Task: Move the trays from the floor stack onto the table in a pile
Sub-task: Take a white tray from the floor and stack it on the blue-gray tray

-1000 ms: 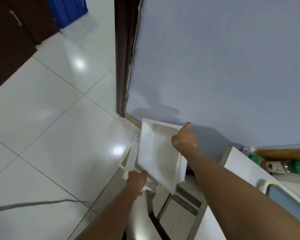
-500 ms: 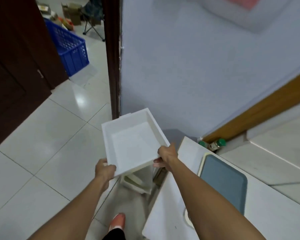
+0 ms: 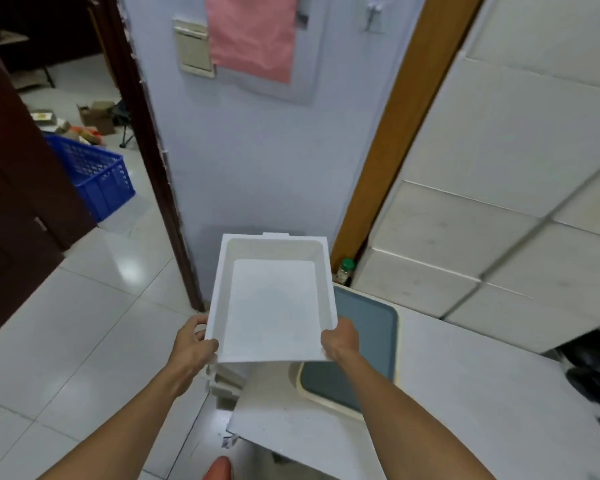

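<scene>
**White tray held in both hands above the table's left edge**

We hold one white tray (image 3: pixel 274 299) up in the air with both hands, open side up, near edge toward us. Our left hand (image 3: pixel 193 344) grips the near-left corner: thumb on top of the rim, the other fingers curled under the wall, so they are mostly hidden. Our right hand (image 3: pixel 340 339) clamps the near-right corner the same way, thumb on the rim, fingers below out of sight. Both hands are closed on the tray; the tray sits between them, its far end free and touching nothing.

The tray hangs over the left edge of the white table (image 3: pixel 430 393), partly over floor and partly over the tabletop. On the table, just right of and below the tray, lies a blue-grey tray with a cream rim (image 3: pixel 368 348); the white tray covers its left part in view, and we cannot tell the height gap between them.

Below the held tray's near edge, left of the table, the remaining stack of white trays (image 3: pixel 222 379) shows on the tiled floor (image 3: pixel 66 323). A small green-capped bottle (image 3: pixel 345 270) stands at the far table corner by the wall. A blue crate (image 3: pixel 94 174) sits far left through the doorway.
</scene>
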### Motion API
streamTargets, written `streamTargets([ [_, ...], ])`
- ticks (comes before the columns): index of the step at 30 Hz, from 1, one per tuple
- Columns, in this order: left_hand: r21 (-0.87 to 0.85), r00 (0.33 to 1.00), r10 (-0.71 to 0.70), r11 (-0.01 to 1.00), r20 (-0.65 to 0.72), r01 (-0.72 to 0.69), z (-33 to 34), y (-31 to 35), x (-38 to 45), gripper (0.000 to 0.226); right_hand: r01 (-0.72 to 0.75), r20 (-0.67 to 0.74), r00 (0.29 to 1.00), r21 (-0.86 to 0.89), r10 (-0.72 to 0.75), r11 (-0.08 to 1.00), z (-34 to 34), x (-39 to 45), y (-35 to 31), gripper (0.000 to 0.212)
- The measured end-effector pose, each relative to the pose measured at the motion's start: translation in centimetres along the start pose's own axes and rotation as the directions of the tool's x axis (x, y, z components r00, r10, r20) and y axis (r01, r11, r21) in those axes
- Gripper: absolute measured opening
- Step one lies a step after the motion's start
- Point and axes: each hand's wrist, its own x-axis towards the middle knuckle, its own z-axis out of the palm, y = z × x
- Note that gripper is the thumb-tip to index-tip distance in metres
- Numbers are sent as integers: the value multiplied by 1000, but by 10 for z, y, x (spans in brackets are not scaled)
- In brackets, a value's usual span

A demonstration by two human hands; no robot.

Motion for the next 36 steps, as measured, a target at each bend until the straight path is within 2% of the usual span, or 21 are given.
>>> streamTargets([
  [6,116,993,79,989,91,-89,80,1,-23,43,-139,-100,984,98,149,985,-52,-3,78,42],
  [10,188,982,53,978,183,-88,128,-6,-27,43,-229,-150,955,186,258,956,-80,-3,121,40],
  [13,243,977,36,966,211,-89,154,-6,-25,41,-240,-174,945,213,278,947,-93,0,139,37],
  [18,326,975,10,942,221,-84,179,-8,-15,40,-277,-163,934,237,319,931,-100,12,153,39],
  [24,348,970,-27,935,240,-60,187,-12,-2,40,-318,-134,926,228,353,920,-100,29,153,44],
  [31,423,961,-121,906,250,4,190,-21,4,49,-356,-97,921,191,379,915,-105,40,146,49],
  [36,428,978,-77,904,192,-13,195,-22,3,23,-376,-108,910,194,401,906,-106,42,148,49],
])
